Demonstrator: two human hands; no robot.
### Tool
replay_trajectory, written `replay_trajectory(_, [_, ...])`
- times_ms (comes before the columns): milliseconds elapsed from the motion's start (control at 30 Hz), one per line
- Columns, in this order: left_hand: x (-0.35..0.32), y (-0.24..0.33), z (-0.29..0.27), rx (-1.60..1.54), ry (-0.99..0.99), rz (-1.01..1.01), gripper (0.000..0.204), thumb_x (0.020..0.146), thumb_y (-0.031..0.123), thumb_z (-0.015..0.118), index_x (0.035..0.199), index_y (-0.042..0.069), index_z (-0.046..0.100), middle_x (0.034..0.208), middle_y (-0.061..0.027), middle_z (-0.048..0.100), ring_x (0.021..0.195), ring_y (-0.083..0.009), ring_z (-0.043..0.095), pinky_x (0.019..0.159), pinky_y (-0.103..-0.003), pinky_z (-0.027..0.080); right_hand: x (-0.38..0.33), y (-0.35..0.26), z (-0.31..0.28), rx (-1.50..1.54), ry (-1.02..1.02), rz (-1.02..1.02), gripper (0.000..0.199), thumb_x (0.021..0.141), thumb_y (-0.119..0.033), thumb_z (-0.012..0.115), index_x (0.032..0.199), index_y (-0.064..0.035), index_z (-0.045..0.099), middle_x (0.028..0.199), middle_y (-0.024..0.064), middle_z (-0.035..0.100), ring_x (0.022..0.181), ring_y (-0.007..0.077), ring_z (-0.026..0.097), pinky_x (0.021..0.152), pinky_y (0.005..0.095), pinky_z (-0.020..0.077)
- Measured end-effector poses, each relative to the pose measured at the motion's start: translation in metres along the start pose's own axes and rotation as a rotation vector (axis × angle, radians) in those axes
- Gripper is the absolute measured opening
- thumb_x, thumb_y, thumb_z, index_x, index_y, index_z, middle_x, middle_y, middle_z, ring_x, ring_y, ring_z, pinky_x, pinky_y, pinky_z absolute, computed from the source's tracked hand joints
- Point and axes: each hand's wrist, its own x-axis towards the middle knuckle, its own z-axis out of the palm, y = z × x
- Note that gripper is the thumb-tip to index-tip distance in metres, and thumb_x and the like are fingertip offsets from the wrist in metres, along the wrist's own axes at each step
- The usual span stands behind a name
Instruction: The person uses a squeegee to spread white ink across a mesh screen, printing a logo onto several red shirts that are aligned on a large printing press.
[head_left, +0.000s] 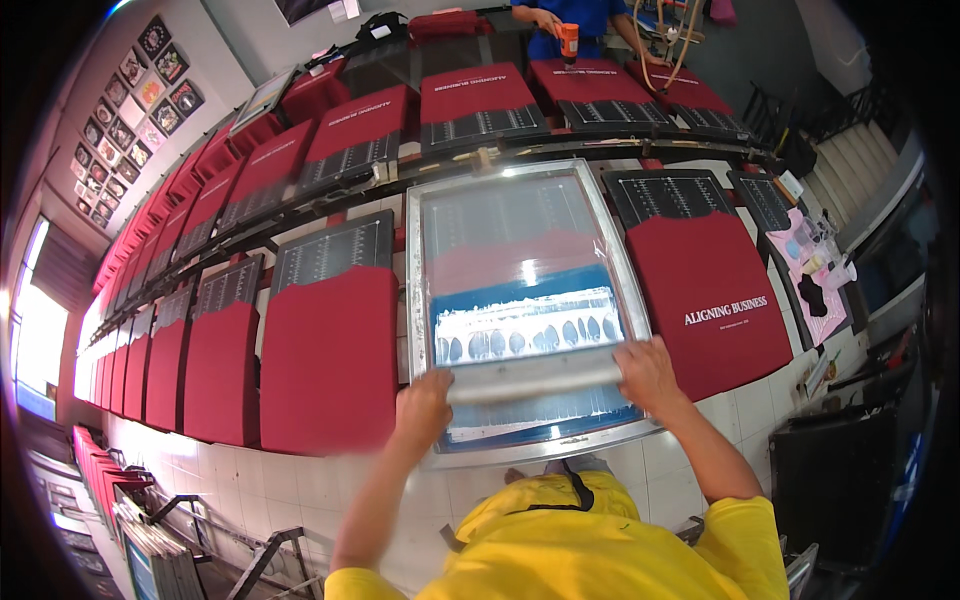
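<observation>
A metal-framed printing screen (420, 280) lies over a board on the near row; dark red fabric shows faintly through its mesh. Across its lower part runs a pale, wide squeegee (530, 378), level from side to side. My left hand (425, 405) is closed round its left end, and my right hand (648, 374) grips the right end. White ink (525, 325) is smeared in a band over the blue stencil beyond the squeegee, with dark oval patches in it. More white streaks show on the near side.
To the right, a dark red shirt (700, 290) with white print lies on a board; a plain one (330, 370) lies left. Printed shirts (475, 95) line the far row, where a co-worker (590, 18) holds an orange heat gun (569, 42). Plastic cups (815, 240) stand far right.
</observation>
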Motion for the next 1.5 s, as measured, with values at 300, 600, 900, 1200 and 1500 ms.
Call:
replay_trajectory(300, [-0.075,0.013,0.033,0.009,0.085,0.068,0.054,0.054,-0.007,0.069,0.107,0.004,0.065,0.115,-0.0109,0.068,0.108,-0.0299,0.067,0.086,-0.037,0.057,-0.062,-0.032,0.013,0.017,0.122,-0.047,0.027,0.063,-0.002,0.066,0.09,-0.0022,0.062,0.094,0.0098,0.064,0.087,0.0237,0.062,0.077,0.0397,0.038])
replay_trajectory(600, [0.029,-0.029,0.026,0.019,0.038,0.067,0.045,0.062,-0.004,0.069,0.106,0.007,0.067,0.113,-0.0107,0.068,0.097,-0.0296,0.068,0.076,-0.039,0.058,0.027,0.013,0.03,-0.047,0.019,-0.047,0.018,0.064,-0.002,0.065,0.082,-0.003,0.063,0.086,0.0116,0.066,0.08,0.0263,0.063,0.077,0.0402,0.0397])
replay_trajectory(900, [0.08,-0.034,-0.01,0.04,-0.068,0.0,0.031,0.07,-0.003,0.062,0.098,0.007,0.069,0.095,-0.0144,0.069,0.085,-0.0356,0.068,0.074,-0.043,0.057,0.091,0.034,-0.002,-0.041,-0.133,0.029,0.013,0.064,-0.003,0.071,0.074,-0.0094,0.067,0.077,0.0095,0.066,0.081,0.0274,0.066,0.078,0.0404,0.0408])
replay_trajectory(1200, [-0.062,0.012,0.015,-0.037,0.144,0.095,0.045,0.066,-0.007,0.062,0.109,0.003,0.064,0.111,-0.0126,0.067,0.104,-0.0316,0.066,0.084,-0.041,0.056,-0.052,-0.026,-0.009,-0.033,0.179,-0.05,0.037,0.058,-0.004,0.075,0.093,-0.008,0.062,0.09,0.0056,0.065,0.085,0.0244,0.063,0.076,0.0389,0.0392])
replay_trajectory(1500, [-0.12,0.042,0.04,0.005,-0.037,0.051,0.057,0.07,-0.011,0.054,0.126,-0.003,0.055,0.138,-0.0181,0.05,0.134,-0.0393,0.043,0.1,-0.044,0.047,-0.114,-0.049,0.012,-0.045,-0.027,0.006,0.069,0.063,-0.027,0.084,0.119,-0.0003,0.055,0.125,0.0143,0.055,0.117,0.0297,0.052,0.092,0.044,0.0385])
